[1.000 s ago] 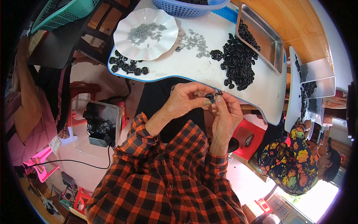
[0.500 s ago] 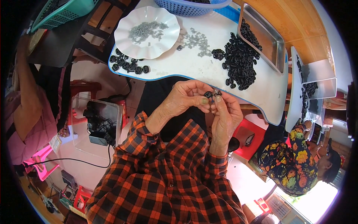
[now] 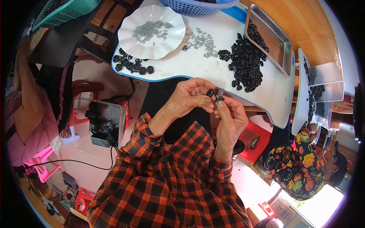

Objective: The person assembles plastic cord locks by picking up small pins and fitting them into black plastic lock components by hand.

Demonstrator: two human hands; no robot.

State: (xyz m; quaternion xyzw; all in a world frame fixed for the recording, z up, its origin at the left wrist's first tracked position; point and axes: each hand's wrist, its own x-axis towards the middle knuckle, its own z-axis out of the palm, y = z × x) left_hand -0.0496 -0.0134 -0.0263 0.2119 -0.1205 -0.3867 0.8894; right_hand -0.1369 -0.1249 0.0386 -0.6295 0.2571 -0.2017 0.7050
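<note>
My left hand [image 3: 185,99] is closed, pinching a small black oval cord-lock piece [image 3: 210,93] between thumb and fingers. Close against it, my right hand [image 3: 230,118] grips another small black plastic piece [image 3: 219,98] with thumb and forefinger. Both hands are above my lap, just off the table's near edge. Fingers hide part of both pieces, and whether they touch I cannot tell. A heap of black plastic pieces [image 3: 246,66] lies on the white table [image 3: 178,68] to the right. Small grey springs [image 3: 205,42] are scattered in the middle.
A white scalloped plate [image 3: 127,43] holds more springs; beside it lie several black cord locks [image 3: 133,67]. A metal tray [image 3: 279,49] rests at the right, with a blue basket [image 3: 197,8] at the back. A co-worker in a flowered top [image 3: 292,171] sits right; another person [image 3: 26,117] is left.
The black piece in my left hand has tilted and shifted slightly up and left. The right hand's piece has turned a little, and the two pieces stand slightly farther apart.
</note>
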